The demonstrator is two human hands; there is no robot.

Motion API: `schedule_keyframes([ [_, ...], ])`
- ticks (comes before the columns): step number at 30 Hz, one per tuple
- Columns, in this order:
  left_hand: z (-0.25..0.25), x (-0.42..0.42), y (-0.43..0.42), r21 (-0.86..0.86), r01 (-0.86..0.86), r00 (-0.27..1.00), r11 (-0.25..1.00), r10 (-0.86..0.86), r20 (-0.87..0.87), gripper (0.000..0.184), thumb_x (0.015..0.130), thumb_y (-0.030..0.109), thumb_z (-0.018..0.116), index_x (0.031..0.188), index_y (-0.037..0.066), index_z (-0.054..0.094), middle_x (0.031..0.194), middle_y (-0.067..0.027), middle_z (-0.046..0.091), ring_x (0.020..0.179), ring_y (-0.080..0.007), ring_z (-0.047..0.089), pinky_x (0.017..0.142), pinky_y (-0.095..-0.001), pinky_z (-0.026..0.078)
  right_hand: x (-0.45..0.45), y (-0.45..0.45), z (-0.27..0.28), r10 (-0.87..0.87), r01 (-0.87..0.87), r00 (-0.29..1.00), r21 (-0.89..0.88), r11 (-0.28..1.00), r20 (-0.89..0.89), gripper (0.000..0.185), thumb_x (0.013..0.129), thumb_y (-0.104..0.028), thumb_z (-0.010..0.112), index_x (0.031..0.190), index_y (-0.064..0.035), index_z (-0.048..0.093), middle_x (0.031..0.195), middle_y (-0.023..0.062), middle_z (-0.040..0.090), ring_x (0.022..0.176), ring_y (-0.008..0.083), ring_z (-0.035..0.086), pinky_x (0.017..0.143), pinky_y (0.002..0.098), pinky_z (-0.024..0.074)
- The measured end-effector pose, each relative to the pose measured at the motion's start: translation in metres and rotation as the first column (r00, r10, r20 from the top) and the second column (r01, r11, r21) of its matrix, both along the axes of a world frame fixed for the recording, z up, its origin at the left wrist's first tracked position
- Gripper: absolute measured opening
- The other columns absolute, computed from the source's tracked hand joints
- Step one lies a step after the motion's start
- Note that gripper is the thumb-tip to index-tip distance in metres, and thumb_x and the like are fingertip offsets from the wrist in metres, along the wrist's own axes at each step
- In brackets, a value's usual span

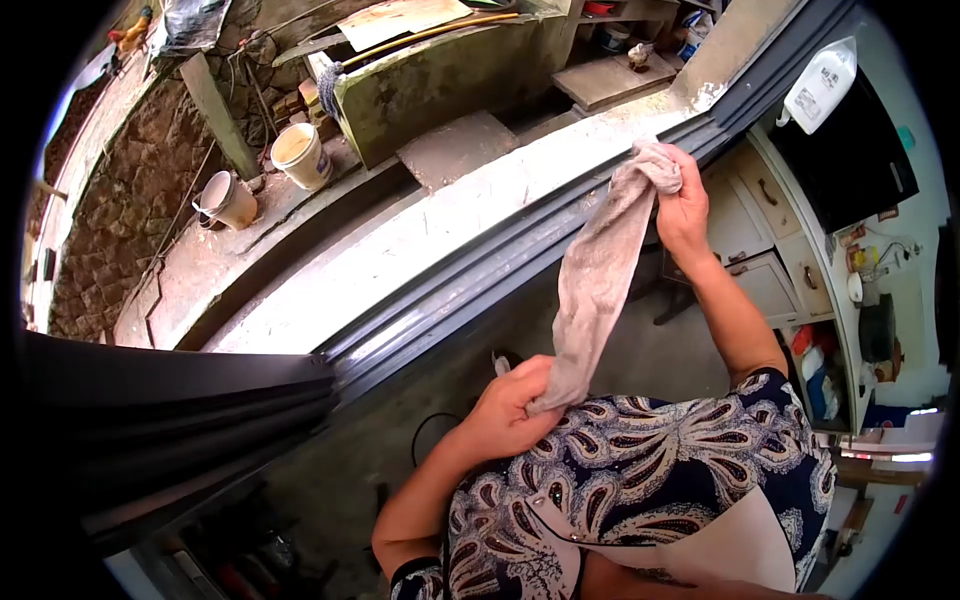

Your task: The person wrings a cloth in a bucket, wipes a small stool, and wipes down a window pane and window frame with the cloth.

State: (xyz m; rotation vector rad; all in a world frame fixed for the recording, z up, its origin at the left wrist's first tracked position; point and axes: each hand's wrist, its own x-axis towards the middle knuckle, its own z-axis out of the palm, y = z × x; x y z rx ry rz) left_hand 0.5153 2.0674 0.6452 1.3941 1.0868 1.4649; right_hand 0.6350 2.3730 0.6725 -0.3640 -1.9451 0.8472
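A damp-looking, pale greyish-pink cloth (597, 270) is stretched between my two hands, slanting up to the right. My left hand (508, 408) is closed round its lower end, close to my patterned top. The upper end is bunched in the fist of my right hand (684, 205), held out over the dark window track (480, 260). Between the hands the cloth hangs in long folds. Part of each end is hidden inside the fingers.
Beyond the track lies a bright ledge (400, 250). Outside stand two buckets, a whitish one (300, 158) and a smaller one (228, 201), near a mossy concrete basin (450, 85). A dark curtain (190, 420) hangs at left. Cabinets (765, 200) and a television (845, 150) are at right.
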Motion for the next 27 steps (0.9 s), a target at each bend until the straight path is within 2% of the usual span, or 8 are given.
schedule_keyframes([
  [6,0.003,-0.005,-0.037,-0.059,-0.126,0.989,0.990,0.120,-0.087,0.024,0.079,0.001,0.066,0.102,-0.002,0.064,0.098,-0.0143,0.067,0.085,-0.0249,0.066,0.076,-0.0312,0.050,-0.067,-0.090,-0.012,0.298,-0.330,0.938,-0.188,0.925,-0.178,0.037,0.087,0.011,0.049,0.120,-0.0054,0.052,0.114,0.0068,0.056,0.104,0.0163,0.055,0.093,0.0324,0.0461],
  [8,0.013,-0.014,-0.057,-0.056,-0.202,0.966,0.978,0.190,-0.177,0.025,0.077,0.001,0.066,0.101,-0.002,0.064,0.097,-0.0140,0.067,0.084,-0.0235,0.066,0.076,-0.0307,0.050,-0.080,-0.103,-0.004,0.287,-0.287,0.957,-0.007,0.958,-0.043,0.036,0.084,0.006,0.056,0.118,-0.0060,0.055,0.111,0.0086,0.055,0.099,0.0217,0.054,0.090,0.0356,0.0447],
  [10,0.022,-0.023,-0.083,-0.002,-0.454,0.851,0.891,0.433,-0.297,0.027,0.077,0.002,0.063,0.104,-0.003,0.063,0.100,-0.0112,0.067,0.087,-0.0181,0.064,0.079,-0.0289,0.048,-0.100,-0.119,-0.006,0.296,-0.283,0.955,0.360,0.889,0.020,0.039,0.086,-0.015,0.067,0.121,-0.0058,0.051,0.104,0.0081,0.056,0.096,0.0230,0.057,0.087,0.0381,0.0460],
  [12,0.033,-0.035,-0.091,-0.023,-0.642,0.750,0.766,0.621,-0.228,0.030,0.079,-0.002,0.055,0.108,-0.004,0.060,0.101,-0.0076,0.064,0.092,-0.0140,0.060,0.084,-0.0273,0.046,-0.133,-0.156,-0.014,0.505,-0.404,0.850,0.430,0.807,-0.150,0.030,0.086,-0.024,0.062,0.111,-0.0080,0.058,0.095,0.0078,0.058,0.087,0.0257,0.058,0.078,0.0388,0.0443],
  [14,0.045,-0.049,-0.088,-0.123,-0.741,0.660,0.660,0.683,-0.313,0.033,0.082,-0.005,0.047,0.113,-0.006,0.057,0.103,-0.0067,0.062,0.095,-0.0134,0.058,0.086,-0.0260,0.043,-0.148,-0.192,-0.037,0.586,-0.567,0.805,0.415,0.711,0.095,0.023,0.082,-0.010,0.057,0.105,-0.0079,0.059,0.079,0.0064,0.058,0.077,0.0266,0.060,0.070,0.0390,0.0459],
  [16,0.032,-0.059,-0.093,-0.221,-0.746,0.654,0.628,0.628,-0.423,0.034,0.082,-0.008,0.045,0.115,-0.007,0.055,0.103,-0.0078,0.062,0.095,-0.0146,0.058,0.086,-0.0262,0.044,-0.155,-0.213,-0.075,0.630,-0.744,0.651,0.193,0.639,0.423,0.028,0.079,-0.013,0.059,0.107,-0.0055,0.058,0.079,0.0103,0.058,0.076,0.0301,0.059,0.067,0.0417,0.0471],
  [22,-0.008,-0.050,-0.107,-0.159,-0.837,0.525,0.524,0.685,-0.505,0.032,0.084,-0.006,0.048,0.115,-0.007,0.054,0.102,-0.0122,0.063,0.096,-0.0165,0.059,0.086,-0.0296,0.046,-0.142,-0.206,-0.064,0.571,-0.696,0.714,0.326,0.640,0.405,0.023,0.075,-0.025,0.066,0.089,-0.0083,0.056,0.070,0.0054,0.060,0.085,0.0265,0.057,0.070,0.0418,0.0419],
  [27,-0.002,-0.054,-0.098,-0.058,-0.904,0.388,0.425,0.754,-0.530,0.024,0.085,-0.007,0.050,0.108,-0.007,0.058,0.099,-0.0120,0.063,0.092,-0.0167,0.059,0.083,-0.0296,0.047,-0.153,-0.199,-0.078,0.490,-0.687,0.718,0.390,0.614,0.494,0.032,0.078,-0.031,0.065,0.103,-0.0123,0.060,0.083,0.0000,0.058,0.090,0.0212,0.052,0.074,0.0402,0.0389],
])
